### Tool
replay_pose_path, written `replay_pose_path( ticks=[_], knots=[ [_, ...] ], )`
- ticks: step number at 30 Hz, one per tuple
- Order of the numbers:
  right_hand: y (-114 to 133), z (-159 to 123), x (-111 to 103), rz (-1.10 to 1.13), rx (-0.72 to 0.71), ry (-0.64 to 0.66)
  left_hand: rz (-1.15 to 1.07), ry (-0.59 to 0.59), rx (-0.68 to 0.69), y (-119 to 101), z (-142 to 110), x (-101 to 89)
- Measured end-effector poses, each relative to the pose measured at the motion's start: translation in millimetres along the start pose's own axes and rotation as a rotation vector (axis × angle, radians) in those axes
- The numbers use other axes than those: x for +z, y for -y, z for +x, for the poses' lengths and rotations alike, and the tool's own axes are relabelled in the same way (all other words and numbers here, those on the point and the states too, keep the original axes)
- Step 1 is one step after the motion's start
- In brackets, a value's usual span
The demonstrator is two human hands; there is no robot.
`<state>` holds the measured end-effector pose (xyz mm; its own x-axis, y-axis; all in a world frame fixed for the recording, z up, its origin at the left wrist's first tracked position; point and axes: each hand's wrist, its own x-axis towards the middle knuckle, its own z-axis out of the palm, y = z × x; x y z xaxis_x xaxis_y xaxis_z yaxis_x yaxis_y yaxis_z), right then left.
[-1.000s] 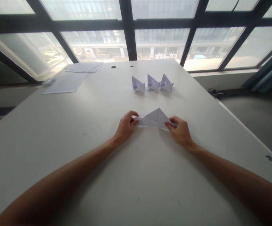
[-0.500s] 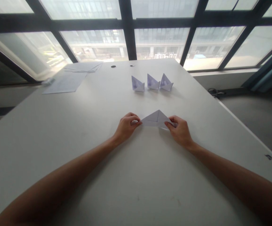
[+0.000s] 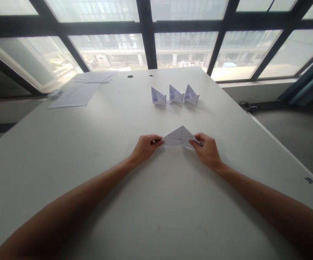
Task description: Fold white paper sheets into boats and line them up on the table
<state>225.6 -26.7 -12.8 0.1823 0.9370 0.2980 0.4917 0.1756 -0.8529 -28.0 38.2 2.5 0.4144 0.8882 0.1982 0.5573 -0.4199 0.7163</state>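
Observation:
A folded white paper triangle is held between my two hands, its peak pointing away from me. My left hand pinches its left corner between thumb and fingers. On the opposite side my right hand grips the right corner, thumb on the near face. Creases run down from the peak and across the front of the paper. Beyond it stand three folded paper boats: one on the left, a middle one and one on the right, the last two close together.
Several flat paper sheets lie at the far left of the white table. Two dark round holes are near the table's far edge. Large windows rise behind. A dark object sits beyond the right edge, by a blue curtain.
My left hand's fingers have lowered and closed more on the left corner. The paper's front fold has shifted slightly. My right hand stays in place.

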Motion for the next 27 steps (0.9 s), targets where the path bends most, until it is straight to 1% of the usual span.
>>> replay_pose_path(
  ticks=[4,9,14,18,21,24,25,27],
  knots=[
    [0.9,0.0,-0.2,0.003,0.001,0.005,0.018,-0.002,0.002,0.5,-0.3,0.1],
    [2.4,0.6,-0.1,-0.018,0.0,-0.002,0.032,0.021,0.005,2.7,0.5,-0.6],
    [0.8,0.1,0.7,-0.011,0.003,0.001,0.033,0.039,-0.006,0.6,-0.2,-0.7],
    [1.3,-1.5,0.5,0.002,0.001,0.0,-0.018,0.004,-0.041,0.6,-0.1,0.0],
    [5.3,-2.5,-0.9,0.076,-0.01,-0.042,-0.09,-0.026,-0.085,3.3,1.2,0.1],
    [8.4,-0.6,-3.0,0.189,-0.034,-0.14,-0.152,-0.031,-0.117,5.4,2.5,-1.1],
    [8.3,0.9,-3.6,0.231,-0.018,-0.166,-0.166,-0.035,-0.124,5.6,2.8,-1.7],
    [6.0,4.7,-4.6,0.341,0.062,-0.189,-0.191,-0.05,-0.136,5.5,2.8,-2.8]
  ],
)
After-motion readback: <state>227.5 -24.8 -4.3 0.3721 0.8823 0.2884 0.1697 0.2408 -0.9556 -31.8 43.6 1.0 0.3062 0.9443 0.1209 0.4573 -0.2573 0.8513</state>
